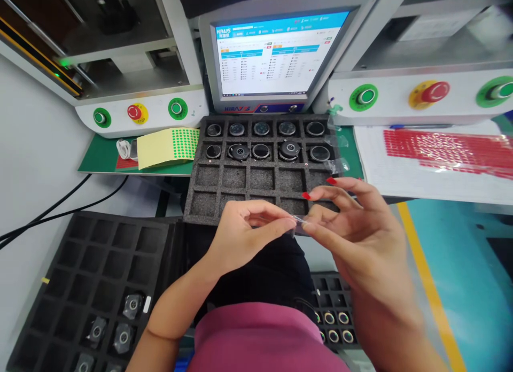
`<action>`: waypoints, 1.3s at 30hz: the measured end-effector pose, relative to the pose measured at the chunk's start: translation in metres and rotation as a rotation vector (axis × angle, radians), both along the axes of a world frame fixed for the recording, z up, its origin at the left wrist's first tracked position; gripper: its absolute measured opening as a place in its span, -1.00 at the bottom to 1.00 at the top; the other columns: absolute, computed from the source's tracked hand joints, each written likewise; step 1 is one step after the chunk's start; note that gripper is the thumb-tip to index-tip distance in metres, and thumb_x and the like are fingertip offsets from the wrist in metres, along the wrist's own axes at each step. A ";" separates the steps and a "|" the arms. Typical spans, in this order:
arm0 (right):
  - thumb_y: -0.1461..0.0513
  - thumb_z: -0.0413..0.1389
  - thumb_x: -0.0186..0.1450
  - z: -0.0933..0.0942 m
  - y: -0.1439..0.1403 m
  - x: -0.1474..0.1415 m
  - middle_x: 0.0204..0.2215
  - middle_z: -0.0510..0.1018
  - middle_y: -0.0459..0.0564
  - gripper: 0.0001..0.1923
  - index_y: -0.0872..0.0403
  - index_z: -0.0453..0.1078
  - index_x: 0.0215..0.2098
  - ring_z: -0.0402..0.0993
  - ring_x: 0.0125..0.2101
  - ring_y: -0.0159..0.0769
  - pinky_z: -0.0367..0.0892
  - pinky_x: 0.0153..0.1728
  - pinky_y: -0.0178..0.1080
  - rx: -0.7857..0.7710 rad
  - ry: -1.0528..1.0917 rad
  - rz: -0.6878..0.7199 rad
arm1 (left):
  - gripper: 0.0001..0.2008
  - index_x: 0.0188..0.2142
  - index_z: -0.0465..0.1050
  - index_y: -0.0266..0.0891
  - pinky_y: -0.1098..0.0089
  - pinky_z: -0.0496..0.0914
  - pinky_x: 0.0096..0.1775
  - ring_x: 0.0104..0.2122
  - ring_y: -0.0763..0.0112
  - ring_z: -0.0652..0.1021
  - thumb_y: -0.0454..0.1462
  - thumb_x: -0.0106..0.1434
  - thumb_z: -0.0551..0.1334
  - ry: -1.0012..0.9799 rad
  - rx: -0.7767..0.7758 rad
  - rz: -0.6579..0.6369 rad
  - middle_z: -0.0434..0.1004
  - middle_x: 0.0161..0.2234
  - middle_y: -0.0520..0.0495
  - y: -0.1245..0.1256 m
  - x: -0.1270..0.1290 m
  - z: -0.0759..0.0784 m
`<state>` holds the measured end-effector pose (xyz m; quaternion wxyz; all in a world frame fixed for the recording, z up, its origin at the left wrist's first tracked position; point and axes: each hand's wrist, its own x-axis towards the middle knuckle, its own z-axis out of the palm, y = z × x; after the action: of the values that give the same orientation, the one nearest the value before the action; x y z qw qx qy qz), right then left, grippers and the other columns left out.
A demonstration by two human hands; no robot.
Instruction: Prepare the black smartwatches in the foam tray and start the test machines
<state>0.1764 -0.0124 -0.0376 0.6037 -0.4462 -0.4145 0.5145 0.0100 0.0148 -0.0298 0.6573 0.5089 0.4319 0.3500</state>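
In the head view, we see the left hand [240,230] and the right hand [352,227] meeting in the near middle, each pinching an end of a small clear film piece [298,220] between thumb and fingertips, just in front of the foam tray [204,203]. Round black parts [239,152] fill that tray's two far rows. A monitor [272,54] stands beyond.

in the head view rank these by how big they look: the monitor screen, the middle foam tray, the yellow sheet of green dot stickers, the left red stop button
1. Middle foam tray
2. Monitor screen; it looks close to the tray in size and stands farther from the camera, so that order is unsure
3. Yellow sheet of green dot stickers
4. Left red stop button
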 end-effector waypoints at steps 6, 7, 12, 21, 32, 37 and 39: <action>0.40 0.34 0.06 -0.002 0.001 0.001 -0.22 0.49 -0.17 -0.47 -0.09 0.33 -0.08 0.48 -0.54 -0.51 0.51 -0.48 -0.36 -0.007 -0.044 0.003 | -0.85 -0.43 0.53 -0.26 0.43 0.47 -0.30 -0.41 0.42 0.59 -0.27 0.27 0.28 0.263 0.175 -0.059 0.62 -0.44 -0.01 0.001 -0.008 0.009; 0.40 0.34 0.06 -0.003 0.001 0.001 -0.22 0.49 -0.17 -0.47 -0.09 0.33 -0.08 0.49 -0.54 -0.51 0.52 -0.47 -0.35 -0.003 -0.059 -0.005 | -0.85 -0.42 0.52 -0.26 0.43 0.47 -0.30 -0.40 0.42 0.59 -0.28 0.28 0.27 0.322 0.218 -0.066 0.62 -0.43 -0.01 0.000 -0.009 0.009; 0.40 0.33 0.09 -0.006 -0.004 -0.004 -0.20 0.47 -0.17 -0.48 -0.08 0.33 -0.06 0.52 -0.52 -0.50 0.53 -0.41 -0.33 0.020 -0.105 -0.043 | -0.87 -0.37 0.47 -0.26 0.43 0.53 -0.28 -0.36 0.40 0.65 -0.25 0.28 0.27 0.199 0.108 -0.020 0.66 -0.36 -0.07 -0.004 -0.004 0.002; 0.21 0.46 -0.11 -0.048 0.033 0.085 -0.21 0.48 -0.14 -0.33 -0.06 0.24 -0.11 0.50 -0.52 -0.43 0.55 -0.38 -0.22 -0.033 -0.297 -0.486 | -0.89 -0.41 0.39 -0.22 0.54 0.44 -0.47 -0.58 0.50 0.57 -0.31 0.28 0.21 0.399 0.274 0.098 0.54 -0.59 0.08 0.006 0.011 -0.017; 0.08 0.45 -0.21 -0.088 0.048 0.120 -0.10 0.39 0.01 -0.04 -0.01 0.16 0.09 0.48 -0.54 -0.46 0.49 -0.46 -0.26 -0.352 -0.312 -0.279 | -0.86 -0.39 0.46 -0.22 0.41 0.53 -0.29 -0.42 0.41 0.63 -0.40 0.27 0.17 0.639 0.588 -0.157 0.64 -0.42 0.03 0.024 0.051 -0.026; 0.04 0.45 -0.20 -0.099 0.049 0.126 -0.07 0.40 0.02 0.00 -0.04 0.18 0.16 0.47 -0.51 -0.44 0.47 -0.45 -0.25 -0.345 -0.346 -0.290 | -0.74 -0.02 0.49 -0.25 0.14 0.46 0.12 0.07 0.21 0.57 -0.39 0.31 0.19 0.602 0.850 -0.472 0.60 0.05 -0.18 0.038 0.086 -0.050; 0.06 0.47 -0.23 -0.102 0.051 0.129 -0.06 0.42 0.04 0.02 -0.04 0.20 0.16 0.44 -0.49 -0.43 0.44 -0.47 -0.27 -0.339 -0.381 -0.320 | -0.63 0.12 0.41 -0.34 0.08 0.37 0.23 0.22 0.16 0.45 -0.39 0.33 0.19 0.657 0.952 -0.612 0.45 0.21 -0.27 0.044 0.101 -0.060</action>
<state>0.3054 0.0391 -0.1393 0.5053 -0.6887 -0.3529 0.3819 0.1107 0.0584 -0.0901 0.2642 0.9246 0.2436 0.1263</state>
